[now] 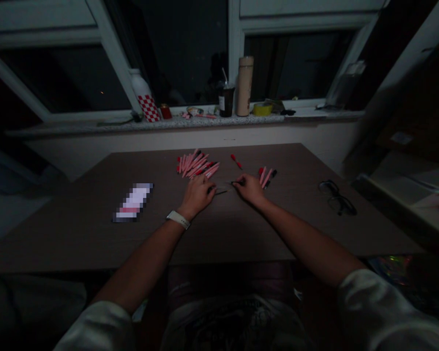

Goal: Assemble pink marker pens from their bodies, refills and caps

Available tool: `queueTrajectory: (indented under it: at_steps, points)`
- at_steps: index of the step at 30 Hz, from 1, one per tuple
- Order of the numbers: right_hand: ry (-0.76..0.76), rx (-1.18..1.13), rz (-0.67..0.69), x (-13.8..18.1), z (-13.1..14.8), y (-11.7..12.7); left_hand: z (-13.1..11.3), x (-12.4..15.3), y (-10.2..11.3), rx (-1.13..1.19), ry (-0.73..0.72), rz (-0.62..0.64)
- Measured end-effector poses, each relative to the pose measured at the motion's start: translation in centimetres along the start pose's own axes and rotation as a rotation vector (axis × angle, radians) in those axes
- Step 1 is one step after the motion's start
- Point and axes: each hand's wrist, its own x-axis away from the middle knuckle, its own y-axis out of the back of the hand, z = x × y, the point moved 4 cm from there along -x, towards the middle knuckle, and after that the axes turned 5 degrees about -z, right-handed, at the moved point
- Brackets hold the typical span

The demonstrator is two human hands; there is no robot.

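Note:
My left hand (198, 196), with a pale watch on its wrist, is closed in a pinch over the middle of the desk. A slim dark pen piece (221, 192) sticks out from its fingertips to the right. Facing it, my right hand (250, 188) pinches a small black pen part (237, 183) between thumb and finger. The two hands are a short gap apart. Just beyond my left hand lies a pile of pink pens (195, 164) with red and black ends. A smaller group of pens (266, 177) lies beside my right hand. The dim light blurs fine detail.
A red pen piece (236, 161) lies alone at the back. The phone (133, 202) is on the left, glasses (337, 197) on the right. Along the windowsill (205, 123) stand a checkered bottle (146, 100), a drink cup (226, 101), a tan flask (245, 87) and yellow tape (262, 109).

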Motion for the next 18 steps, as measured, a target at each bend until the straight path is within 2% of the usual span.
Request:
queueTrajectory:
  at_steps: [4,10,18]
  points:
    - [0.015,0.015,0.001,0.0,0.1,0.0,-0.2,-0.2,0.1,0.019,-0.004,0.035]
    - [0.001,0.002,-0.002,-0.1,0.2,0.3,0.3,-0.1,0.5,-0.048,-0.001,0.017]
    - [-0.016,0.166,0.087,-0.1,0.7,0.5,-0.9,-0.1,1.3,-0.225,-0.079,0.109]
